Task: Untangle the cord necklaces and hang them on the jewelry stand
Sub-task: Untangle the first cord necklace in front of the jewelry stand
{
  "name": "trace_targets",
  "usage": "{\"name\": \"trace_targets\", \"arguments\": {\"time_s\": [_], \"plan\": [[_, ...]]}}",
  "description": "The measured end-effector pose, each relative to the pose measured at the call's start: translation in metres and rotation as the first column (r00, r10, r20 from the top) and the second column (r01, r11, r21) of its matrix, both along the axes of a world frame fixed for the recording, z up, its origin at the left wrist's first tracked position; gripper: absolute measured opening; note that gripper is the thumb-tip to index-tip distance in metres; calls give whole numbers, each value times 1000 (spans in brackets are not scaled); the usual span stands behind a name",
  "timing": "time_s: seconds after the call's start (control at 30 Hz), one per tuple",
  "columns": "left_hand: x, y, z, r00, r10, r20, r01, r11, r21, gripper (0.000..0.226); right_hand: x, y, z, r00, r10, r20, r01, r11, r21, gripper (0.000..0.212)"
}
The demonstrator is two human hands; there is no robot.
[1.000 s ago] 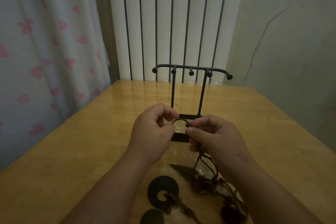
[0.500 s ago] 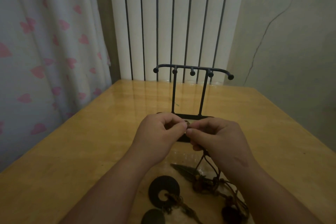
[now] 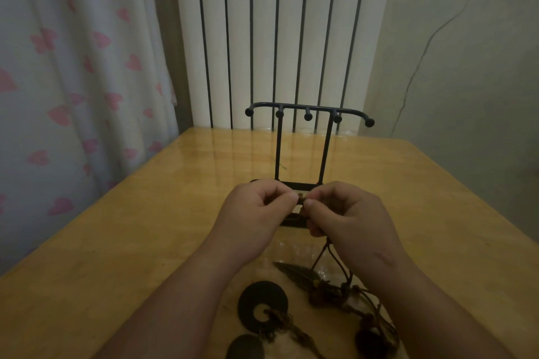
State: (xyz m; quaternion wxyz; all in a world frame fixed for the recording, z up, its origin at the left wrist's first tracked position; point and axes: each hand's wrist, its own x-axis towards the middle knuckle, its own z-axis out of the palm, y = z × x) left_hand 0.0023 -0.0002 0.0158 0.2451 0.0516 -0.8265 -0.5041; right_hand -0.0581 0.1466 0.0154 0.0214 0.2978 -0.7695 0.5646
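A black metal jewelry stand (image 3: 306,114) with several knobbed hooks stands on the wooden table (image 3: 116,227), nothing hanging on it. Just in front of its base, my left hand (image 3: 253,221) and my right hand (image 3: 350,224) meet fingertip to fingertip, both pinching a brown cord (image 3: 302,199). From under my right hand the cord runs down to a tangle of cord necklaces (image 3: 338,291) on the table. In the tangle lie a dark feather pendant (image 3: 297,272), a black ring-shaped disc pendant (image 3: 262,306) and dark round beads.
A white radiator (image 3: 277,38) stands behind the table's far edge. A white curtain with pink hearts (image 3: 73,81) hangs at the left. A plain wall with a thin cable (image 3: 420,61) is at the right. A second dark disc (image 3: 245,348) lies at the bottom edge.
The small cord loop seen between my hands a second ago has closed. My hands have drawn together until the fingertips touch, and they sit slightly lower, over the stand's base.
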Motion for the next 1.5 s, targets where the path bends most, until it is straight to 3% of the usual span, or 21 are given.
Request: {"name": "trace_targets", "arguments": {"time_s": [0.33,0.57,0.93,1.23,1.4,1.5], "plan": [[-2,-1,-3,1000,26,-6,-26,999,-44,10,-1,-1,-3,998,-29,-62,30,1000,5,12],[-3,0,-4,1000,0,6,0,997,-72,17,0,-2,-3,985,-54,-163,83,981,174,16],[-2,1,-2,995,-57,79,54,998,34,25,0,2,0,997,69,42,-69,997,18,8],[-2,3,1,997,-76,17,70,968,240,26,2,-1,2,961,153,230,-113,978,-177,9],[0,4,2,1000,-16,0,16,989,150,23,0,3,1,979,109,170,-77,979,-189,13],[1,4,1,1000,-15,2,15,993,114,21,1,1,0,999,35,0,-35,999,-22,9]]}}
